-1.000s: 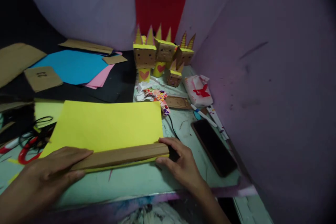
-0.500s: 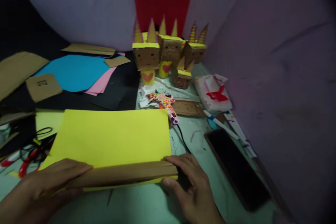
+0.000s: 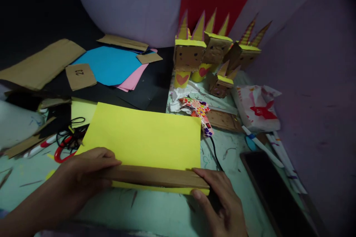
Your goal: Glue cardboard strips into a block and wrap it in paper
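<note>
Both hands are closed on one cardboard strip [image 3: 158, 176], with no visible slack. The left hand [image 3: 86, 172] covers the strip's left end, fingers above and below; how its lower fingers bear is hidden. The right hand [image 3: 222, 196] pinches the right end, one finger along the top, thumb at the near lower edge.

Change noted: the view has swung, bringing more of the left side into frame. Both hands retain their ends. Against the far edge of the yellow sheet [image 3: 147, 137], the strip appeared slightly skewed and now reads close to parallel. Judgement: the strip is being steadied and squared to the paper.

Position: the strip lies along the near margin of the yellow sheet, a narrow yellow border showing on its near side. Its long axis runs left to right across the person's front, the right end slightly nearer the body.

Surroundings: a flowered glue gun [image 3: 197, 109] lies just beyond the sheet's far right corner. A phone [image 3: 275, 192] rests to the right of the right hand. A tangled black cord [image 3: 71, 137] lies left of the sheet. Horned cardboard figures [image 3: 190, 55] stand further back.
</note>
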The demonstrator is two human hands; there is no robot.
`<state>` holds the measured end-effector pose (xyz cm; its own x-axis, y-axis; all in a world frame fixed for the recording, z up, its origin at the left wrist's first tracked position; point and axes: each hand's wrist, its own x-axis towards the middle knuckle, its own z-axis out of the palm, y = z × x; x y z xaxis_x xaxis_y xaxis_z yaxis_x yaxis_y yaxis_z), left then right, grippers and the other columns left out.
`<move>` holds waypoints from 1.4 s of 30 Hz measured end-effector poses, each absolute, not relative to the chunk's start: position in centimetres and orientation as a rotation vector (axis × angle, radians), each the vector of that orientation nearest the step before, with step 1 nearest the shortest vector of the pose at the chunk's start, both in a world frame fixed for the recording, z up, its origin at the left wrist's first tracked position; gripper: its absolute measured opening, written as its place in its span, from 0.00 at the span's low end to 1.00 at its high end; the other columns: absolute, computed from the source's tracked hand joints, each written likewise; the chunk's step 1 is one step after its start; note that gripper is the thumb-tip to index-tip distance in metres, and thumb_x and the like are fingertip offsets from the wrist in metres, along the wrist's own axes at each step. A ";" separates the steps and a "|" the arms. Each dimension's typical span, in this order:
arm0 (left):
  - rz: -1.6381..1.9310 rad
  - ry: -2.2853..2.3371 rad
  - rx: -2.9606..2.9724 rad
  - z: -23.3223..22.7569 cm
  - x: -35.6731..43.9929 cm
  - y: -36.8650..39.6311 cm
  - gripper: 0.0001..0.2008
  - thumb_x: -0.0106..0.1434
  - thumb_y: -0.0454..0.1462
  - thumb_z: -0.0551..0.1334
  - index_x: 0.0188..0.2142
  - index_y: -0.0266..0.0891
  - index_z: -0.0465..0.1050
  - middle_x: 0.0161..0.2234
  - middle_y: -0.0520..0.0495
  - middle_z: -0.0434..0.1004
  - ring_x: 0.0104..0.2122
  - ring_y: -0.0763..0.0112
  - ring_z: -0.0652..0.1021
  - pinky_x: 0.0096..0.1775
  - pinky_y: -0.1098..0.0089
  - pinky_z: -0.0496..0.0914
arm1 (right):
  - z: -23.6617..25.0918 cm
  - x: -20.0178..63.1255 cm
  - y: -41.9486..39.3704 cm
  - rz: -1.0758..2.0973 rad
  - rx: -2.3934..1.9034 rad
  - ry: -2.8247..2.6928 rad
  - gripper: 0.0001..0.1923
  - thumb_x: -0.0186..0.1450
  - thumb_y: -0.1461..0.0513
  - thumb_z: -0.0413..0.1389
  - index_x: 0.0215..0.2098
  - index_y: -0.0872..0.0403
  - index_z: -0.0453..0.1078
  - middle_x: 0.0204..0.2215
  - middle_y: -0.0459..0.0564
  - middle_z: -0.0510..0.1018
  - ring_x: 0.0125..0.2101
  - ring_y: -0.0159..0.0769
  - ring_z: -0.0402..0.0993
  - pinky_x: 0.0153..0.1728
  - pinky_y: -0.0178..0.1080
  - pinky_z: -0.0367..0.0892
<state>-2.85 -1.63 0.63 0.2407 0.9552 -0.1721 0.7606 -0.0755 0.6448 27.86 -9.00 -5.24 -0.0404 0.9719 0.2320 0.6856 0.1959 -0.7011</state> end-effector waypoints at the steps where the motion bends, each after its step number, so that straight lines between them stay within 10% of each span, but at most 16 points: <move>1: 0.385 1.521 1.865 0.6 -3.0 -1.5 0.09 0.58 0.43 0.57 0.33 0.49 0.76 0.34 0.56 0.78 0.34 0.70 0.77 0.35 0.76 0.68 | -5.3 27.9 -9.0 0.528 -1.567 -1.801 0.17 0.65 0.61 0.55 0.52 0.47 0.66 0.43 0.49 0.75 0.44 0.40 0.72 0.41 0.41 0.71; 11: 0.216 1.374 1.942 0.8 -3.7 -0.8 0.09 0.55 0.34 0.56 0.30 0.44 0.75 0.31 0.53 0.74 0.33 0.70 0.74 0.34 0.71 0.62 | -2.0 25.6 -6.8 -0.120 -1.272 -2.359 0.18 0.64 0.61 0.54 0.53 0.53 0.66 0.47 0.53 0.79 0.46 0.47 0.72 0.47 0.50 0.60; 18: 0.163 1.421 1.955 1.5 -3.1 -1.2 0.07 0.51 0.30 0.58 0.27 0.41 0.73 0.32 0.52 0.74 0.34 0.67 0.72 0.35 0.69 0.62 | -3.1 21.8 -4.9 -0.082 -1.194 -2.545 0.18 0.69 0.55 0.47 0.53 0.54 0.67 0.40 0.47 0.82 0.33 0.38 0.78 0.33 0.40 0.67; 25: 0.209 1.326 2.011 2.7 -5.8 -1.6 0.24 0.54 0.30 0.58 0.51 0.46 0.68 0.49 0.49 0.73 0.49 0.62 0.72 0.45 0.68 0.65 | -4.8 23.4 -4.4 -0.226 -1.057 -2.651 0.20 0.68 0.54 0.49 0.52 0.56 0.69 0.37 0.49 0.83 0.30 0.37 0.81 0.27 0.37 0.73; 36: 0.406 1.584 1.996 1.5 -5.1 -3.6 0.00 0.53 0.34 0.60 0.27 0.41 0.69 0.31 0.49 0.73 0.36 0.62 0.71 0.41 0.59 0.61 | -4.5 23.4 -4.0 -0.247 -1.065 -2.680 0.20 0.69 0.53 0.47 0.51 0.56 0.70 0.36 0.48 0.83 0.30 0.36 0.81 0.26 0.35 0.75; 42: 0.171 1.642 1.895 1.8 -3.8 -2.9 0.10 0.56 0.35 0.59 0.20 0.38 0.64 0.27 0.48 0.69 0.33 0.64 0.69 0.41 0.60 0.58 | -4.2 23.1 -4.2 -0.187 -1.102 -2.663 0.19 0.68 0.54 0.49 0.51 0.55 0.69 0.37 0.49 0.83 0.31 0.37 0.81 0.27 0.36 0.75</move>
<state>-3.80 -2.92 1.79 0.2194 0.9313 -0.2907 0.8512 -0.0371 0.5235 23.07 -4.23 -4.23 -0.6815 0.6760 0.2804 0.7086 0.7053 0.0218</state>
